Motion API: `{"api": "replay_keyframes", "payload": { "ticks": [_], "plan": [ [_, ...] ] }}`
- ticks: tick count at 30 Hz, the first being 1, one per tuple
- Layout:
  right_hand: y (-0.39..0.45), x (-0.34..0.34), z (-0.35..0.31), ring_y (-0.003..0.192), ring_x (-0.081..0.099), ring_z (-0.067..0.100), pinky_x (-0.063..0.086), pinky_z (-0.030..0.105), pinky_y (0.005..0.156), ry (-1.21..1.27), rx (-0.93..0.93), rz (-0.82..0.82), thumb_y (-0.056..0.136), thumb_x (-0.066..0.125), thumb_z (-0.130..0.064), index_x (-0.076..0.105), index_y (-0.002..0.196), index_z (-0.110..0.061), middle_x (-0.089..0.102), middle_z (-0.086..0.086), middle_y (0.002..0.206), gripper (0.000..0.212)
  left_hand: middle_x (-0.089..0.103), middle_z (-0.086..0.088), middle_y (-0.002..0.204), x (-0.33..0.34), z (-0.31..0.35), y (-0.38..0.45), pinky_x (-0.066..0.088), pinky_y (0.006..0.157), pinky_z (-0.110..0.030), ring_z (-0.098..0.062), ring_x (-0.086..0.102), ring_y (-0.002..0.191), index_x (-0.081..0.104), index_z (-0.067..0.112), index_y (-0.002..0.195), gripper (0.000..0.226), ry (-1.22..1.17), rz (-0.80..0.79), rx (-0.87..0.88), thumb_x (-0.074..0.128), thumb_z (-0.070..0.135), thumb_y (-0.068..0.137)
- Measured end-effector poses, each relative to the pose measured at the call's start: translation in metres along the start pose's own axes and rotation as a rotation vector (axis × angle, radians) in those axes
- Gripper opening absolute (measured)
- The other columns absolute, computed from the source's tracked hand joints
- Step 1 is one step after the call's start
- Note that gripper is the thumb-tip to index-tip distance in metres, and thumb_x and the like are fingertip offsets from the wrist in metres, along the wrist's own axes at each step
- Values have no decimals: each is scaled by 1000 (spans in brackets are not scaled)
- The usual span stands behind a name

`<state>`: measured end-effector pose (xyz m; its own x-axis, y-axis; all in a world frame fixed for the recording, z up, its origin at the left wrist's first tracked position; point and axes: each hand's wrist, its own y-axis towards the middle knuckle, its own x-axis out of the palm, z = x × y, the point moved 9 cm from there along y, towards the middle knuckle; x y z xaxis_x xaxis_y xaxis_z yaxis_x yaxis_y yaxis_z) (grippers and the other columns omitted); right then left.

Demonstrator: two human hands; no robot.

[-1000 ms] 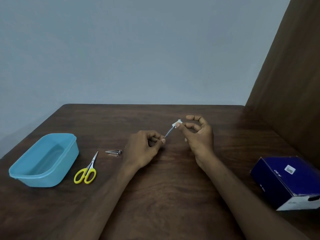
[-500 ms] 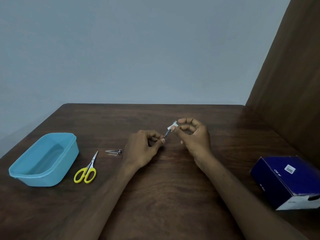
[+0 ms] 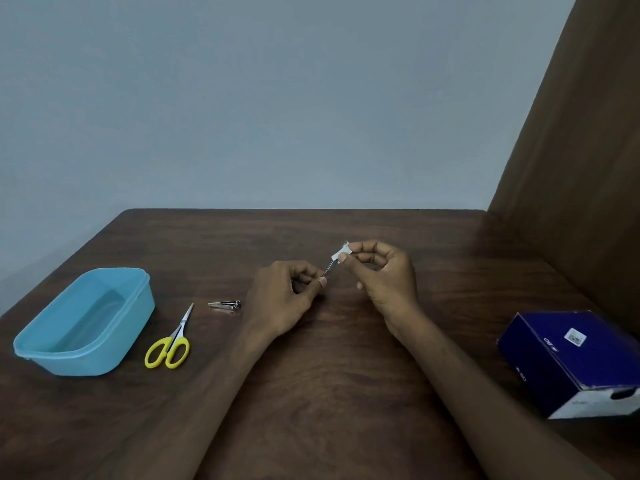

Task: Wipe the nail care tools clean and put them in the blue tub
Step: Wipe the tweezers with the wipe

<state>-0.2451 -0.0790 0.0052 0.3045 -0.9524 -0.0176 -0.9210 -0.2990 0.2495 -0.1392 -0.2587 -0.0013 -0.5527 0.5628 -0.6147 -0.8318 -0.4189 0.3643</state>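
Over the middle of the table my left hand (image 3: pixel 284 296) pinches the lower end of a thin metal tool (image 3: pixel 329 268), which looks like tweezers. My right hand (image 3: pixel 384 275) pinches a small white wipe (image 3: pixel 341 252) folded around the tool's upper end. A blue tub (image 3: pixel 83 323) stands at the left with nothing inside. Yellow-handled scissors (image 3: pixel 171 342) lie just right of the tub. A metal nail clipper (image 3: pixel 225 304) lies between the scissors and my left hand.
A dark blue cardboard box (image 3: pixel 571 358) sits near the table's right edge. A brown panel (image 3: pixel 581 168) rises along the right side. A grey wall stands behind the dark wooden table (image 3: pixel 329 393).
My right hand has slid the wipe down along the tool toward my left hand, and its fingers have curled in. My left hand has stayed in place.
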Motion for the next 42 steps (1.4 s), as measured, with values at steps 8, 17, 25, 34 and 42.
{"api": "replay_keyframes", "payload": {
  "ticks": [8,17,25,34,42],
  "plan": [
    [1,-3,0,48,52,7,37,14,42,129,41,25,93,82,-19,81,93,-17,83,3,93,3,76,26,80,1,-1,1,61,69,-31,5,70,71,80,42,89,2,-14,-11,0,80,44,91],
    [6,-13,4,43,49,9,35,21,39,276,78,126,97,75,-11,74,102,-1,80,4,93,11,75,29,80,3,-2,1,62,73,-37,6,70,73,80,44,90,3,1,-23,0,80,47,90],
    [5,-14,1,64,74,18,63,31,65,313,11,167,90,83,-3,65,99,-7,81,16,88,20,78,21,81,1,-4,1,62,73,-35,1,73,72,81,37,89,6,-91,-8,-27,81,42,91],
    [5,-11,4,89,80,28,62,38,86,301,32,150,84,82,8,72,103,-7,80,14,93,26,78,19,81,-2,0,0,58,68,-27,2,71,70,82,33,89,5,-119,5,-22,82,37,92],
    [3,-11,0,84,79,23,64,36,81,212,-13,156,84,89,-5,77,99,-9,82,12,89,19,78,20,80,-1,1,0,56,67,-25,2,71,69,82,33,89,5,-117,0,-19,82,37,92]
  ]
}}
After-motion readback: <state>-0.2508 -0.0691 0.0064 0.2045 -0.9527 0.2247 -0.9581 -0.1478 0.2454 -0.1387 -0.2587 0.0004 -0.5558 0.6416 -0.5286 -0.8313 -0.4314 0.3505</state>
